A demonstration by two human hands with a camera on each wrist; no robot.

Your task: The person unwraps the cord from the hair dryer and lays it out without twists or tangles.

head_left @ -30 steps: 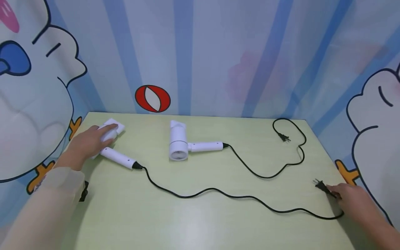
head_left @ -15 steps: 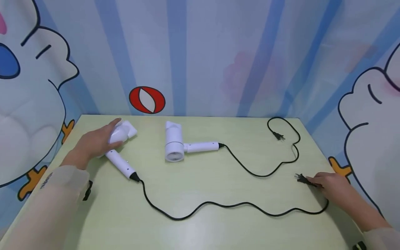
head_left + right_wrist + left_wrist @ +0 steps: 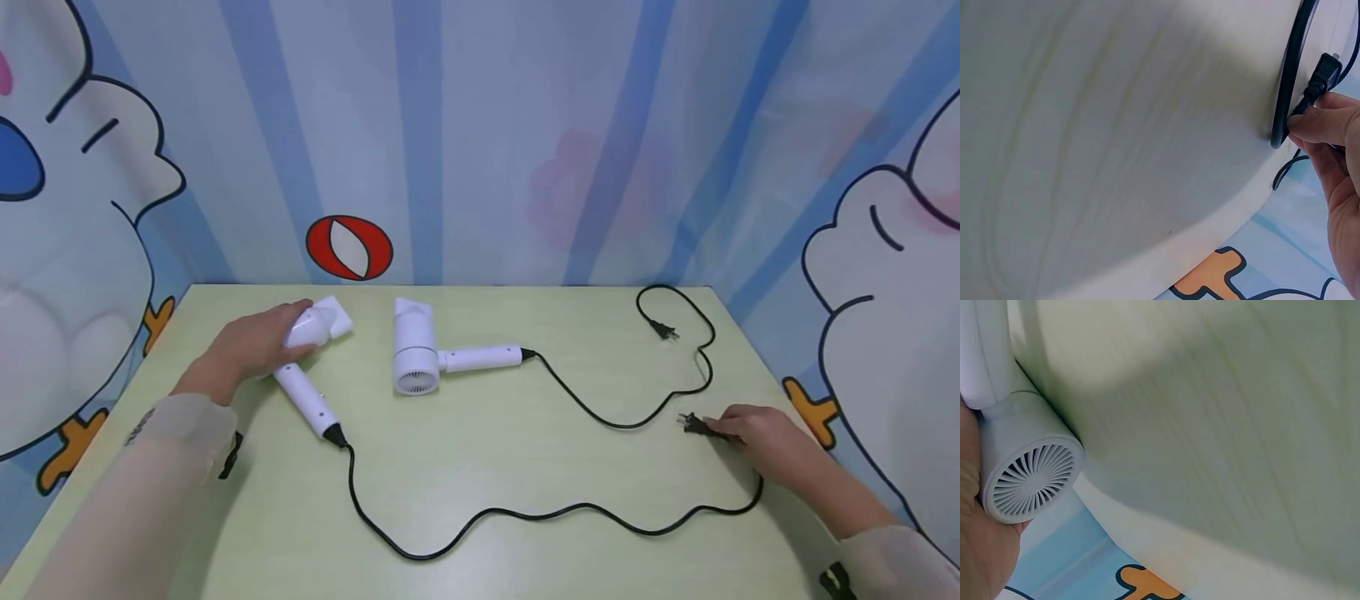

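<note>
At the left of the table, my left hand [image 3: 251,346] grips the barrel of a white hair dryer [image 3: 303,398]. Its round slotted intake grille [image 3: 1036,481] faces the left wrist camera, and the handle points toward the table's front. From that handle a black cord [image 3: 525,515] runs in waves across the table to my right hand [image 3: 772,442]. There my thumb and fingers pinch the cord end just behind the black two-prong plug [image 3: 697,425], also seen in the right wrist view as a plug [image 3: 1324,75] beyond the fingertips. My palm hides part of the dryer's barrel.
A second white hair dryer [image 3: 415,346] lies mid-table with its handle to the right. Its black cord [image 3: 621,425] bends to the back right, ending in a plug [image 3: 663,329]. Behind the pale table [image 3: 480,467] hangs a blue striped backdrop [image 3: 495,142].
My left hand has shifted the hair dryer rightward and turned its handle more toward the front. My right hand has brought the plug leftward, and the cord between them bows more.
</note>
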